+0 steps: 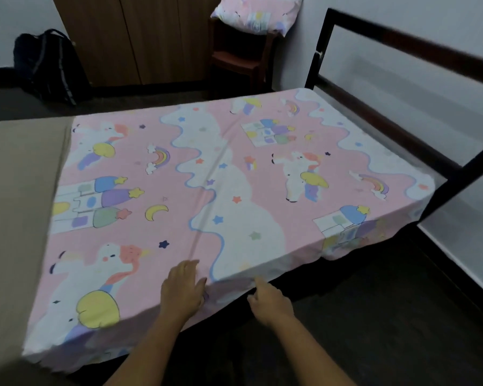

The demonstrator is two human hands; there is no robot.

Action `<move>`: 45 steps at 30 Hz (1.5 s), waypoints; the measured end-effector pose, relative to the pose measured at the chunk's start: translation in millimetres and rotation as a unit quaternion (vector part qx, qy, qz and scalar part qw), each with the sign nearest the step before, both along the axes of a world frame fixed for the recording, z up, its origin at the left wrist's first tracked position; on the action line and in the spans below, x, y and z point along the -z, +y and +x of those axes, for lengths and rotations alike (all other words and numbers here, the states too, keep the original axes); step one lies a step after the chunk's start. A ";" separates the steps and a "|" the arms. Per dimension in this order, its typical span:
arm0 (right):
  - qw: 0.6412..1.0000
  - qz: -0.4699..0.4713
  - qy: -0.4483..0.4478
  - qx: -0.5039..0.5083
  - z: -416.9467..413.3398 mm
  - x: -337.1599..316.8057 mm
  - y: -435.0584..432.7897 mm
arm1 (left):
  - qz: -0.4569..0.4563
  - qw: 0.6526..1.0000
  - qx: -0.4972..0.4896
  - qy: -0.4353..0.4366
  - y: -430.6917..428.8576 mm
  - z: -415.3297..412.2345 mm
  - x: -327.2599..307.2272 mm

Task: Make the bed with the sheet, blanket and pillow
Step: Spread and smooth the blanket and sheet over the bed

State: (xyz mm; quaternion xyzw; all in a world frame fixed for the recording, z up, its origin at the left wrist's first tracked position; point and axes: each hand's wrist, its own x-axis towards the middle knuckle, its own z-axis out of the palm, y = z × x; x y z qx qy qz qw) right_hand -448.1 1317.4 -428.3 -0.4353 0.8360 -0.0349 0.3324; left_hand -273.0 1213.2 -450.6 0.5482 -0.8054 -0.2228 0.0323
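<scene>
A pink sheet printed with unicorns, castles and rainbows lies spread over most of the mattress. Its near edge hangs over the side of the bed. My left hand rests flat on the sheet at that near edge, fingers straight. My right hand is just beside it, at the hanging edge, fingers curled; a finger and thumb seem to pinch the fabric. A matching pillow sits on a dark red chair beyond the bed. No blanket is in view.
The bare tan mattress shows at the left. A black metal bed frame runs along the right by the wall. A black backpack leans near a wooden wardrobe. Dark floor lies below my arms.
</scene>
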 end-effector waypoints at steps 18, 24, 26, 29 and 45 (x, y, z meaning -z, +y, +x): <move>0.860 -0.448 0.056 0.236 16.1 182.8 -47.0 | -0.351 0.936 0.017 0.009 -20.1 -11.3 106.5; 0.861 -0.264 -0.286 0.328 17.5 169.2 -45.6 | -0.331 0.943 0.025 0.015 -19.2 -10.3 102.6; 0.841 -0.292 -0.323 0.322 21.3 168.9 -44.0 | -0.344 0.939 0.025 0.014 -20.0 -12.1 105.3; 0.828 -0.333 -0.322 0.315 24.4 165.5 -42.0 | -0.324 0.946 0.029 0.011 -19.5 -12.3 101.9; 0.782 -0.398 -0.318 0.359 8.3 167.7 -54.7 | -0.282 0.957 -0.001 -0.067 -15.3 -41.1 97.5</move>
